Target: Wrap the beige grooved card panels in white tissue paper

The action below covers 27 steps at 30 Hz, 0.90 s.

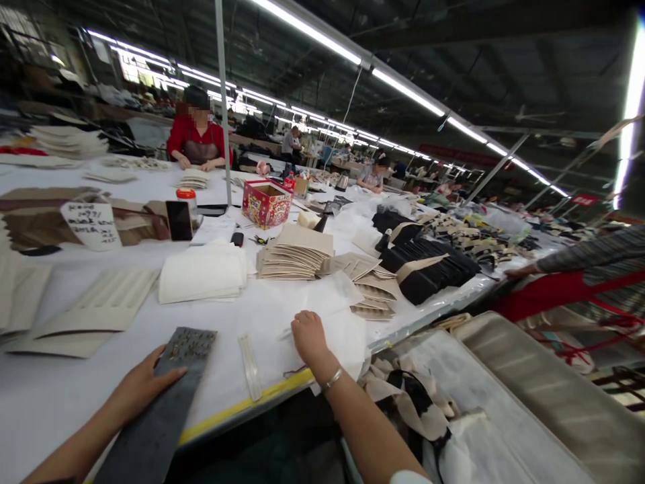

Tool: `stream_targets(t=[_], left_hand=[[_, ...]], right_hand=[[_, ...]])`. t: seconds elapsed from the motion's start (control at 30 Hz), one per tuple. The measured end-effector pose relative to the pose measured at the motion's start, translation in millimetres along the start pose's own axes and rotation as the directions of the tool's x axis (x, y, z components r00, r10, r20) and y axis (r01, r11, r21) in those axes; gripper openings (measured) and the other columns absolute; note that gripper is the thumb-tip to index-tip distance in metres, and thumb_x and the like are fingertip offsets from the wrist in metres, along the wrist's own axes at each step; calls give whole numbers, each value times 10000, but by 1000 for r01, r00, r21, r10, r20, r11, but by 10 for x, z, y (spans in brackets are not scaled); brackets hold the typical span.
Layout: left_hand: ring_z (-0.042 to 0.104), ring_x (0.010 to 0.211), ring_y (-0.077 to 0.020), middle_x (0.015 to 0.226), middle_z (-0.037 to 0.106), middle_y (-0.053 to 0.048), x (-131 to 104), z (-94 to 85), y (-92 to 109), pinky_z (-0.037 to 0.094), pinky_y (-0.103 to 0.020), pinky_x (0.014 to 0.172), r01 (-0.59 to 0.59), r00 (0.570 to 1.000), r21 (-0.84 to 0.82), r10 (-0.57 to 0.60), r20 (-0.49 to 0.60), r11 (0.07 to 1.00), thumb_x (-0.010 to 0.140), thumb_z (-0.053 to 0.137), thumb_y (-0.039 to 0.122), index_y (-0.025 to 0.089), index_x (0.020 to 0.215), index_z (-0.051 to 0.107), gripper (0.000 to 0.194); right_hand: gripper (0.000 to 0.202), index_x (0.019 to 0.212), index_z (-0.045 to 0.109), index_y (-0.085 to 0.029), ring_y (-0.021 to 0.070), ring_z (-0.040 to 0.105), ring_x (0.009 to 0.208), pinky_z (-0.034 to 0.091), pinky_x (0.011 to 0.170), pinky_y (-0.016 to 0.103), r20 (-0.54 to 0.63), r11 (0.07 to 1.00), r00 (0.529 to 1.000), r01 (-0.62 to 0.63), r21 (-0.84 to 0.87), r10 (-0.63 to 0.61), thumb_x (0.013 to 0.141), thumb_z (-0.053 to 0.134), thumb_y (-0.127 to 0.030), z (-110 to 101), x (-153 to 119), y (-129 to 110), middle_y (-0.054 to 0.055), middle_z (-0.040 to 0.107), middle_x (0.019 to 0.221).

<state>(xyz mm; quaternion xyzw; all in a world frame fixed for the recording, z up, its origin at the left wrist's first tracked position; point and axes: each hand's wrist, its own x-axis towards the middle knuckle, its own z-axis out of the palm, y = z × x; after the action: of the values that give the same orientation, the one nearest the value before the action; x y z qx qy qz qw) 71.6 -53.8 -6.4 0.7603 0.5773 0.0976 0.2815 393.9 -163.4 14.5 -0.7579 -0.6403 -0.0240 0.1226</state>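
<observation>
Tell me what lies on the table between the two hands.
In the head view, a narrow pale strip lies on the white table between the left hand, resting on a dark grey board, and the right hand.

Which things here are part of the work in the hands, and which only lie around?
In hand:
- left hand on the dark grey board
- right hand on the white sheet

Lying about:
- beige stack
- white stack
- red box
- black pieces
- jar with red lid

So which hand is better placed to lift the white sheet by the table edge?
Probably the right hand: it already rests on the white sheet. The left hand is pressed on the dark grey board, away from it.
</observation>
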Motion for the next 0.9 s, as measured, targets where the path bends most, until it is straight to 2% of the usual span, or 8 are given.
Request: stream_targets(t=[0.07, 0.23, 0.4, 0.5, 0.57, 0.67, 0.77, 0.9], left_hand=[[599, 965, -225, 1093, 628, -53, -4, -39, -61, 461, -281, 837, -8, 999, 44, 6, 45, 999, 670, 445, 565, 191, 1156, 418, 613], [401, 1202, -282, 1286, 468, -130, -39, -203, 263, 257, -381, 1032, -137, 964, 246, 186, -189, 960, 678, 440, 507, 159, 1216, 396, 643], [264, 1290, -267, 1441, 222, -124, 15, -173, 1074, 260, -380, 1031, -347, 927, -238, 370, 57, 907, 579, 599, 566, 185, 1380, 128, 1005], [409, 1195, -268, 1343, 393, -166, 19, -51, 1349, 385, -352, 930, -176, 834, -612, 447, 323, 771, 529, 614, 624, 140, 1346, 253, 1016], [539, 1035, -267, 1159, 575, -136, -19, 24, 1360, 449, -341, 836, -9, 723, -711, 496, 482, 704, 531, 619, 617, 125, 1206, 466, 849], [612, 818, -256, 877, 678, -74, -70, 85, 1180, 480, -332, 716, 96, 730, -692, 421, 537, 716, 590, 592, 572, 128, 909, 619, 547], [614, 716, -261, 709, 669, -53, -56, 55, 960, 472, -319, 630, 32, 858, -513, 240, 454, 858, 605, 573, 530, 141, 694, 604, 401], [607, 765, -252, 739, 664, -23, -51, -77, 876, 466, -289, 643, -105, 909, -358, 235, 343, 928, 615, 571, 454, 162, 724, 596, 313]], right_hand=[[176, 792, 606, -154, 204, 514, 864, 363, 819, 332, -45, 995, 997, -60, 85, 64, 825, 434, -144, -58, 150, 86, 96, 600, 837], [166, 789, 546, -166, 139, 470, 675, 381, 661, 247, -159, 821, 962, -98, 563, 223, 817, 433, -285, -465, 206, 72, 11, 522, 707], [150, 716, 477, -181, 91, 414, 547, 361, 542, 203, 192, 254, 981, -179, 951, -27, 721, 521, -324, -714, 77, -265, -42, 456, 618], [175, 673, 417, -191, 77, 393, 490, 349, 496, 195, 270, -35, 962, -271, 962, -50, 666, 533, -321, -665, 14, -397, -56, 427, 565], [195, 641, 377, -197, 64, 363, 445, 317, 451, 183, 294, -89, 956, -292, 952, 4, 641, 542, -303, -553, -9, -378, -70, 402, 522], [204, 611, 346, -205, 55, 283, 360, 236, 382, 181, 382, 57, 921, -386, 921, 73, 667, 520, -296, -329, 32, -196, -93, 352, 435], [164, 620, 387, -201, 69, 316, 370, 259, 402, 191, 332, 416, 916, -398, 818, 223, 711, 497, -281, -125, 253, 21, -91, 369, 421], [49, 755, 531, -168, 114, 517, 648, 386, 610, 222, 124, 882, 976, -214, 419, 177, 744, 492, -195, 69, 812, 42, 1, 579, 701]])
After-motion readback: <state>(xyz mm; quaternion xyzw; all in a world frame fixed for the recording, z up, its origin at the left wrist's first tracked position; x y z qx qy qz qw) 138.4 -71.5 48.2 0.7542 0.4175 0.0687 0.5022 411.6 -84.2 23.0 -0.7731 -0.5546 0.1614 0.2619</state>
